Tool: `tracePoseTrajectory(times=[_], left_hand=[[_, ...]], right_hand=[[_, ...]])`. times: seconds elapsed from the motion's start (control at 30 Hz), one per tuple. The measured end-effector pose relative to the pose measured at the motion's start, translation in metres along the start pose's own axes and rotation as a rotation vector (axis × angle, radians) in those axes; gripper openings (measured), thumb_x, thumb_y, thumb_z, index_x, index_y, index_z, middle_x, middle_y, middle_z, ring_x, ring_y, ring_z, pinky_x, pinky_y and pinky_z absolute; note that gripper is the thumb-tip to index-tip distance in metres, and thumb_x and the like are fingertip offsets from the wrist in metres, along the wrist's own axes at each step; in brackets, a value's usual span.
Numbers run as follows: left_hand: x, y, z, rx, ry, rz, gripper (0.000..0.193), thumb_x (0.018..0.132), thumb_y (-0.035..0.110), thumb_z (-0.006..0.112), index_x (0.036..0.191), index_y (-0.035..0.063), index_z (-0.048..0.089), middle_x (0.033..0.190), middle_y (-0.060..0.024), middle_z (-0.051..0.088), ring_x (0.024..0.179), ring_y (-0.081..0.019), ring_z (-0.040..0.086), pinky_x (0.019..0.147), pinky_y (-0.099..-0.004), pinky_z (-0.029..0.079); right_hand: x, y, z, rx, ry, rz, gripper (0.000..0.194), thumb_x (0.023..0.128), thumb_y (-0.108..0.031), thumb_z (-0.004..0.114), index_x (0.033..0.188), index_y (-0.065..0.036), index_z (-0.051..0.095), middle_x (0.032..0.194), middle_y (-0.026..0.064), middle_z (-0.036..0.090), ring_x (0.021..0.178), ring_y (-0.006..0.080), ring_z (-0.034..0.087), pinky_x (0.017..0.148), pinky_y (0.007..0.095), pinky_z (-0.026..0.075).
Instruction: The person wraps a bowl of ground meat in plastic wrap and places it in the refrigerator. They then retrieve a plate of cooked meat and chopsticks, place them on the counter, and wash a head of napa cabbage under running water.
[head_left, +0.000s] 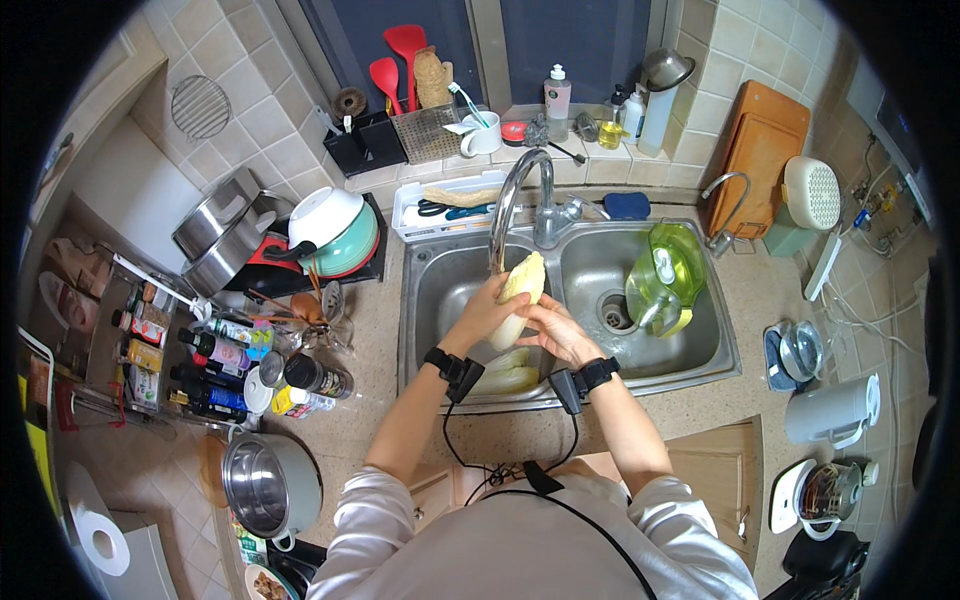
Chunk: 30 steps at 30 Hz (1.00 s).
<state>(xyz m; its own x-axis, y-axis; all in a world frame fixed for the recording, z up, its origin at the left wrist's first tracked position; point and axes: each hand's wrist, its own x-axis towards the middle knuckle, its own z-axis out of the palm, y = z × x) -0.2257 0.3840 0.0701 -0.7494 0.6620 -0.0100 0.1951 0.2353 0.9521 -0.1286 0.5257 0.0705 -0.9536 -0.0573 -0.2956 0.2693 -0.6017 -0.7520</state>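
Over the left sink basin a pale yellow napa cabbage leaf is held up between both hands. My left hand grips its left side, with the thumb across the front. On the lower right, my right hand has its fingers against the leaf. Just above the leaf is the spout of the chrome faucet; a thin stream of water seems to fall from it, partly hidden by the leaf. More cabbage leaves lie at the bottom of the basin, below my hands.
A green-tinted water pitcher lies in the right basin beside the drain. Behind the sink stands a white utensil tray. Spice bottles and a steel pot crowd the left counter. A grey jug stands right.
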Motion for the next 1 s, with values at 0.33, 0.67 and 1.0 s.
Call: tracePoseTrajectory(times=[0.33,0.67,1.0], left_hand=[[-0.013,0.015,-0.005,0.084,-0.182,-0.095,0.047,0.098,0.036,0.045,0.133,0.0046,0.045,0.115,-0.0117,0.060,0.103,-0.0185,0.057,0.087,-0.0312,0.044],[-0.018,0.013,-0.008,-0.016,-0.143,-0.128,0.045,0.098,0.033,0.044,0.133,0.0045,0.047,0.108,-0.0148,0.063,0.097,-0.0216,0.060,0.085,-0.0327,0.045],[-0.014,-0.001,-0.002,0.146,-0.012,-0.003,0.043,0.099,0.031,0.037,0.125,-0.0004,0.051,0.109,-0.0238,0.062,0.101,-0.0333,0.061,0.087,-0.0383,0.045]], right_hand=[[-0.004,-0.016,0.011,-0.233,0.250,0.041,0.042,0.088,-0.038,0.062,0.110,-0.004,0.054,0.102,0.0085,0.063,0.092,0.0181,0.064,0.074,0.0322,0.054],[0.000,-0.009,-0.002,-0.205,0.184,-0.005,0.041,0.090,-0.035,0.059,0.116,-0.003,0.054,0.103,0.0052,0.062,0.092,0.0130,0.062,0.076,0.0297,0.053],[-0.002,-0.007,0.005,-0.269,0.249,-0.039,0.047,0.079,-0.029,0.074,0.115,-0.006,0.055,0.104,0.0046,0.064,0.093,0.0138,0.063,0.077,0.0307,0.052]])
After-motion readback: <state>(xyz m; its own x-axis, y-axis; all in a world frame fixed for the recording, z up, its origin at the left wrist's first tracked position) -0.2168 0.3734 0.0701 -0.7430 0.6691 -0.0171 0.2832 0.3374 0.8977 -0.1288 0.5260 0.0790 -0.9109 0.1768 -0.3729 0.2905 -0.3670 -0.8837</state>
